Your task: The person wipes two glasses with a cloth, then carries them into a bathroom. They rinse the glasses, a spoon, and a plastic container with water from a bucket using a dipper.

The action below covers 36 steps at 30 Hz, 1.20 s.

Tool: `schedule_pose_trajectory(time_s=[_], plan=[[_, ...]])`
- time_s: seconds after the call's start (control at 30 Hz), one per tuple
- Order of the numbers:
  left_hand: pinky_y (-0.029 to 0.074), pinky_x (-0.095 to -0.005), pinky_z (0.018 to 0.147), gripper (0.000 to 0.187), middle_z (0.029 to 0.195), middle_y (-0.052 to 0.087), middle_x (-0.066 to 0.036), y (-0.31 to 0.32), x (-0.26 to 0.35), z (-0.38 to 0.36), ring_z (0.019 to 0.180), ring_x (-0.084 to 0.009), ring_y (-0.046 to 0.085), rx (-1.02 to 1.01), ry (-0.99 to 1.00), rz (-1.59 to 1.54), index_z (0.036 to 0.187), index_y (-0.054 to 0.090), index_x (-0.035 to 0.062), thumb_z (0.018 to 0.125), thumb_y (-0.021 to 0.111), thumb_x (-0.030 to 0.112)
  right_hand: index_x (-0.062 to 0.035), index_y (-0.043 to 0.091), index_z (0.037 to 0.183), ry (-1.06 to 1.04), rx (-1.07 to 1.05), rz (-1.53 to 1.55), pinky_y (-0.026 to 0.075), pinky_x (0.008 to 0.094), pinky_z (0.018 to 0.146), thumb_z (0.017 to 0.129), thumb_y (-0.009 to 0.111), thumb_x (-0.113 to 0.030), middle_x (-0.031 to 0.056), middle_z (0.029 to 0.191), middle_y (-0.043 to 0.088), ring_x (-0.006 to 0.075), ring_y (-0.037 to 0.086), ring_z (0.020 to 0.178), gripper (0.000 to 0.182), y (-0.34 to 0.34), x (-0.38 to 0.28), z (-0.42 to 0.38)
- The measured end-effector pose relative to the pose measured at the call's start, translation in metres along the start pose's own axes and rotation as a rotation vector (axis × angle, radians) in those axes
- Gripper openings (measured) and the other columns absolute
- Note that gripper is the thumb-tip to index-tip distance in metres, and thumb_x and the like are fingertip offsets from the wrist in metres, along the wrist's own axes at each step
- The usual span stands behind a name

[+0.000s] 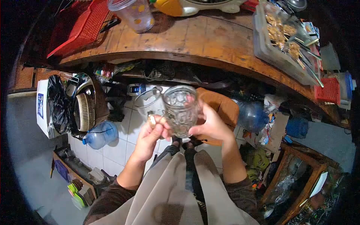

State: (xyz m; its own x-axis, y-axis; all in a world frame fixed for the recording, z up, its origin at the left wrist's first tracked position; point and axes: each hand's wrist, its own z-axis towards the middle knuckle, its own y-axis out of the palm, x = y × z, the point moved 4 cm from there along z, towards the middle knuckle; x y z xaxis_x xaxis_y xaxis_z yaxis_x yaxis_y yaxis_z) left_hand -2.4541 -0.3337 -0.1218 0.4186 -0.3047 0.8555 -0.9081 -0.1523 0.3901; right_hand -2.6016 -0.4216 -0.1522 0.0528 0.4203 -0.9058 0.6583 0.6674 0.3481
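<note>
Two clear glass vessels are held up side by side in front of my body, below the table edge. My right hand (210, 122) wraps round the right side of a patterned glass jar (181, 112), its open mouth facing up toward me. To its left, my left hand (153, 131) is closed at the lower part of a clear glass mug (147, 102), with a small pale item (152, 119) at its fingertips that is too small to make out. The two vessels appear to touch or overlap; their exact contact is hidden.
A wooden table (187, 35) crosses the top, bearing a red basket (80, 28), a plastic cup (133, 15) and a plastic box (277, 56). Below are an orange stool (221, 108), water bottles (101, 135), a fan (84, 112) and a wooden rack (292, 150).
</note>
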Motion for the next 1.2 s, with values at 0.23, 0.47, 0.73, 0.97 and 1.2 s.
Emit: schedule_pose_trajectory(time_s=[0.23, 0.47, 0.73, 0.97, 1.2], plan=[[0.041, -0.0318, 0.072, 0.022, 0.063, 0.036, 0.003, -0.064, 0.025, -0.047, 0.057, -0.0104, 0.04, 0.304, 0.162, -0.147, 0.087, 0.043, 0.0072, 0.085, 0.043, 0.03, -0.0069, 0.034, 0.121, -0.193, -0.053, 0.018, 0.036, 0.0289, 0.083, 0.081, 0.049, -0.033, 0.0087, 0.114, 0.045, 0.0148, 0.047, 0.097, 0.05, 0.048, -0.023, 0.091], [0.041, -0.0294, 0.07, 0.018, 0.062, 0.035, 0.003, -0.112, 0.032, -0.09, 0.056, -0.0102, 0.038, 0.519, 0.279, -0.237, 0.087, 0.042, 0.0075, 0.089, 0.035, 0.024, -0.0079, 0.039, 0.117, 0.025, -0.235, 0.319, 0.041, 0.0342, 0.081, 0.081, 0.051, -0.032, 0.0073, 0.112, 0.046, 0.0177, 0.05, 0.095, 0.045, 0.149, -0.031, 0.174], [0.04, -0.0284, 0.07, 0.02, 0.063, 0.036, 0.003, -0.137, 0.03, -0.112, 0.057, -0.0093, 0.038, 0.589, 0.237, -0.301, 0.086, 0.042, 0.0087, 0.09, 0.034, 0.026, -0.0117, 0.034, 0.119, 0.073, -0.39, 0.611, 0.039, 0.0388, 0.079, 0.075, 0.053, -0.046, 0.0127, 0.117, 0.035, 0.0239, 0.043, 0.097, 0.059, 0.239, -0.036, 0.219], [0.04, -0.028, 0.071, 0.019, 0.064, 0.038, 0.004, -0.157, 0.038, -0.126, 0.056, -0.0084, 0.039, 0.634, 0.18, -0.274, 0.085, 0.042, 0.0106, 0.09, 0.034, 0.027, -0.0069, 0.009, 0.13, -0.087, -0.322, 0.929, 0.032, 0.0495, 0.086, 0.064, 0.044, -0.07, 0.0204, 0.131, 0.016, 0.034, 0.027, 0.115, 0.098, 0.253, -0.068, 0.257], [0.04, -0.0304, 0.071, 0.021, 0.063, 0.037, 0.002, -0.175, 0.035, -0.13, 0.058, -0.0106, 0.039, 0.681, 0.189, -0.284, 0.087, 0.044, 0.0074, 0.089, 0.034, 0.026, -0.0057, 0.034, 0.112, -0.599, 0.594, 0.432, 0.044, 0.0352, 0.068, 0.076, 0.054, -0.029, 0.0136, 0.108, 0.041, 0.0207, 0.046, 0.087, 0.047, 0.162, -0.084, 0.251]])
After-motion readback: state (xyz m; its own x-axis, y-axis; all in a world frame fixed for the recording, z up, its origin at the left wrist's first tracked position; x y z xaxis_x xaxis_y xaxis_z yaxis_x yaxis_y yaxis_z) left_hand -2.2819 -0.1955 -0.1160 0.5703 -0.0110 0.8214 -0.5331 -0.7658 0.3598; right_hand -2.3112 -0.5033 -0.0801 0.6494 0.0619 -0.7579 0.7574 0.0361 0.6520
